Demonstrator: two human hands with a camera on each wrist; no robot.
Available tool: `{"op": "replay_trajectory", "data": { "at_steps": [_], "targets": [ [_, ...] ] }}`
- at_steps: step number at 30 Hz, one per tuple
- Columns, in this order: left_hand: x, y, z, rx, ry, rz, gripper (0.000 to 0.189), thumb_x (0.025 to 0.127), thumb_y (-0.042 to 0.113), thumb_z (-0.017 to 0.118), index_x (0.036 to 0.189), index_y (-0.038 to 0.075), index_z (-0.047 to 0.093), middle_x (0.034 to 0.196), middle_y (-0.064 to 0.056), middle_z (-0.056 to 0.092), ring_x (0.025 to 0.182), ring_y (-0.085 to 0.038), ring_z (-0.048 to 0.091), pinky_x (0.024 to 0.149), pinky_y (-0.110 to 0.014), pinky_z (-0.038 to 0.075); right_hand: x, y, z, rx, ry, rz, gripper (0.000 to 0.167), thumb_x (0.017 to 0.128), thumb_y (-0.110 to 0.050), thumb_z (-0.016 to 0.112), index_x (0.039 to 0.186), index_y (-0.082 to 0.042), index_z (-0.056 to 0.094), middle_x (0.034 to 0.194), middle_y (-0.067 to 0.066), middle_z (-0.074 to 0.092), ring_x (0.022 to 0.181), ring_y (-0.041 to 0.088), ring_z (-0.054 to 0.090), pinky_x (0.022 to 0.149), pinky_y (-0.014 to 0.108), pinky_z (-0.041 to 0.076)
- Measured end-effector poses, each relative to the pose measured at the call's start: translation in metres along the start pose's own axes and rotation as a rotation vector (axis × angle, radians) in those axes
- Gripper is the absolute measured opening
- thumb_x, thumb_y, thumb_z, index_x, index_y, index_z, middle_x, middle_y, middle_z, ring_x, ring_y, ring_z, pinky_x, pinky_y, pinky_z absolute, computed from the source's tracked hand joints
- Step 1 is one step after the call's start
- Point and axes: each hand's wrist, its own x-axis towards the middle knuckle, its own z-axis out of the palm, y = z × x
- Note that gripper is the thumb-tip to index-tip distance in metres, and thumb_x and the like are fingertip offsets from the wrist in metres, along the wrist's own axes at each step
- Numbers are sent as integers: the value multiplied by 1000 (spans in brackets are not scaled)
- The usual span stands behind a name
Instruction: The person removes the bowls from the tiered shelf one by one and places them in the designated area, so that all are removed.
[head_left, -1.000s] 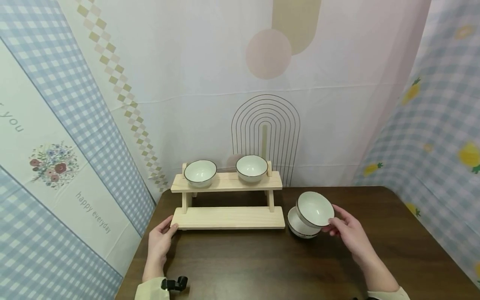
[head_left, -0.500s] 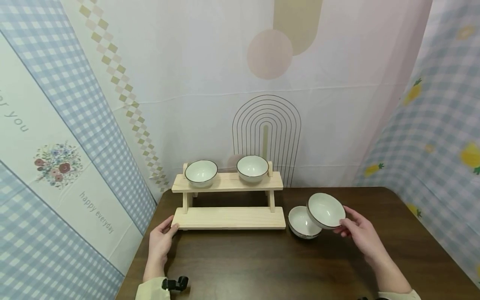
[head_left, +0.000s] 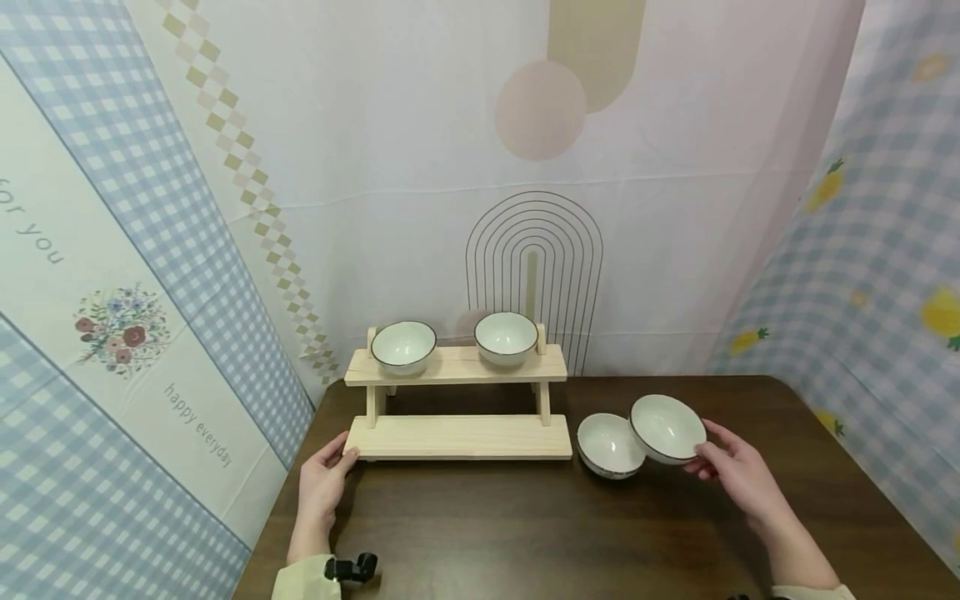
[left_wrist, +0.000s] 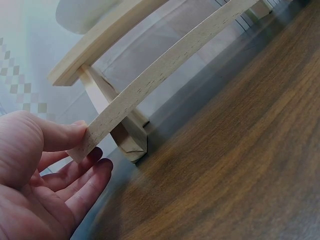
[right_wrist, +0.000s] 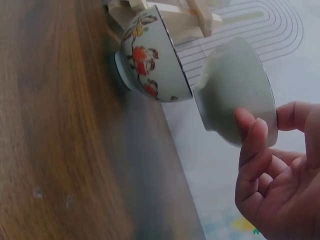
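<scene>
My right hand (head_left: 738, 471) pinches the rim of a white bowl (head_left: 667, 427) with a dark edge, holding it tilted above the table. Just left of it, a second bowl (head_left: 611, 446) stands upright on the table; the right wrist view shows red birds and branches painted on its outside. My left hand (head_left: 322, 483) grips the left end of the lower shelf of a two-tier wooden rack (head_left: 457, 437), thumb on top and fingers beneath in the left wrist view. Two more white bowls, a left one (head_left: 403, 346) and a right one (head_left: 506, 337), sit on the upper shelf.
The dark wooden table (head_left: 480, 533) carries the rack near its back edge. Behind it hangs a pale patterned cloth (head_left: 375, 208), with blue checked cloth (head_left: 885, 333) on the right side and more on the left.
My right hand has carried its bowl to the right and slightly down, from over the standing bowl to beside it. My left hand stays on the rack.
</scene>
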Motion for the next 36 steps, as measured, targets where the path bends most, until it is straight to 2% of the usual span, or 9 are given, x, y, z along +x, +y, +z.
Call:
{"op": "replay_trajectory", "data": {
  "at_steps": [3,8,12,20,25,27,32,34,36],
  "targets": [
    [0,0,0,1,1,0,52,106,15,70,153,-3,55,153,-28,55,116,-10,59,82,-7,46,0,2,-2,-8,-6,3,62,113,-16,52,162,12,25,86,7,78,75,11,67,72,27,54],
    [0,-1,0,-2,-3,-1,53,107,15,70,154,-3,54,154,-28,54,128,-25,57,82,-6,46,3,5,-6,0,-4,17,63,112,-14,51,162,13,24,85,5,78,74,10,66,69,27,53],
    [0,-1,1,-4,0,-5,53,106,15,70,154,-3,55,154,-28,54,131,-29,56,82,-6,46,7,10,-11,-10,-5,37,65,112,-16,50,162,14,21,85,3,78,74,9,66,68,26,52],
    [2,-3,1,2,5,0,53,106,15,70,153,-3,55,153,-28,54,131,-29,56,81,-7,46,8,18,-17,-33,-16,76,66,112,-17,49,162,15,20,86,2,78,75,8,67,70,25,51],
    [3,-4,3,6,13,-3,53,106,15,69,154,-3,55,154,-27,55,129,-24,57,82,-7,46,16,25,-21,-38,-29,98,67,112,-16,49,162,16,19,87,3,78,74,9,66,68,25,50],
    [4,-5,4,6,18,-7,53,106,14,69,154,-2,55,154,-26,55,124,-17,58,83,-7,46,20,28,-22,-36,-35,103,67,111,-16,49,162,16,19,87,3,78,74,9,66,68,25,50],
    [4,-4,7,0,30,-9,53,106,15,70,153,-3,55,154,-26,55,125,-18,58,82,-7,47,29,37,-27,-46,-55,102,68,111,-18,50,162,16,20,87,3,78,74,10,67,66,24,48],
    [3,-3,9,-2,35,-11,52,106,15,70,153,-3,55,154,-26,55,129,-25,57,82,-7,47,33,40,-29,-50,-63,103,67,111,-18,49,162,16,20,88,2,79,75,10,67,66,24,48],
    [3,-2,11,0,40,-15,52,106,14,69,153,-3,55,154,-26,55,129,-26,57,82,-7,47,37,42,-31,-51,-74,102,67,112,-18,48,162,16,19,89,3,78,75,9,67,65,24,47]
  ]
}}
